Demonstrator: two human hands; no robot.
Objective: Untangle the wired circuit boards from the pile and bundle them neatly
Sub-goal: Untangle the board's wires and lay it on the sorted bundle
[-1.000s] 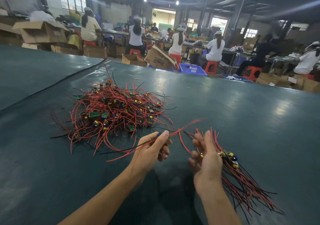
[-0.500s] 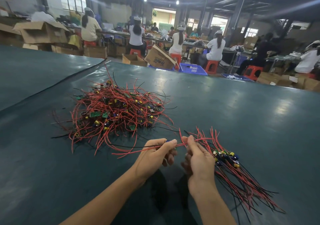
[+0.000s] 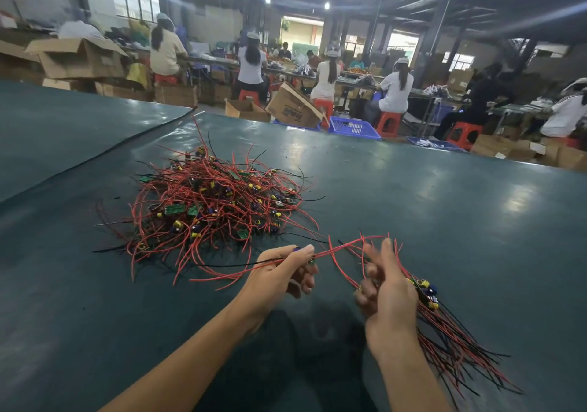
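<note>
Left grip pinches wired board | right grip clamps bundle | pile on green table | workers, cartons behind

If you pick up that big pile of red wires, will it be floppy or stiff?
Probably floppy: the wires in the pile curl and droop every way. It likely lifts as one tangled clump, since they cross over each other. Likely light too; the little boards look small.
</note>
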